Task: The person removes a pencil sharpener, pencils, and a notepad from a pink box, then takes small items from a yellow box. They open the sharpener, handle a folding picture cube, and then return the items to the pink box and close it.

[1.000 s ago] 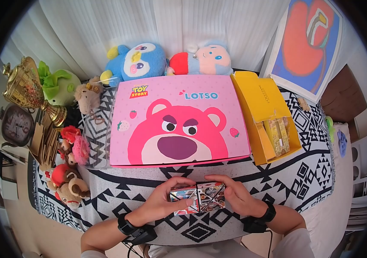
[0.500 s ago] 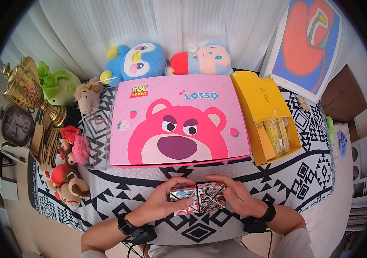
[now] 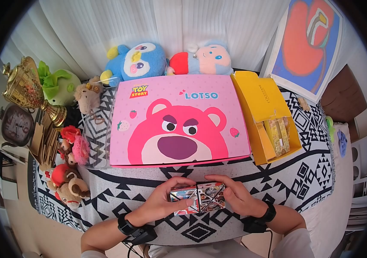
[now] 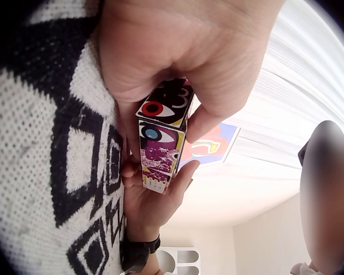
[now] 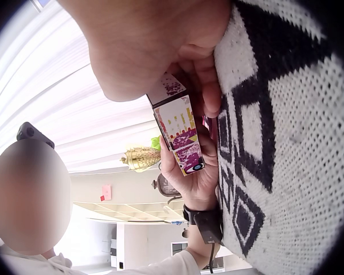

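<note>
A small block-like box (image 3: pixel 209 198) with colourful printed faces is held between both hands, just above the patterned cloth near the front edge. The left hand (image 3: pixel 164 201) grips its left end, thumb across the near face and fingers behind. At the other end, the right hand (image 3: pixel 240 197) holds it with the thumb near the face and the index finger along the top edge. In the left wrist view the box (image 4: pixel 159 140) shows eye drawings and purple print. The right wrist view shows the box (image 5: pixel 178 126) with white and purple faces; its underside is hidden.
Behind the hands lies a large pink box (image 3: pixel 179 124). To its right stands a yellow box (image 3: pixel 263 96), and plush toys (image 3: pixel 142 62) sit behind. A gold trophy (image 3: pixel 29 84), a clock (image 3: pixel 17 124) and more plush toys (image 3: pixel 69 187) line the left side.
</note>
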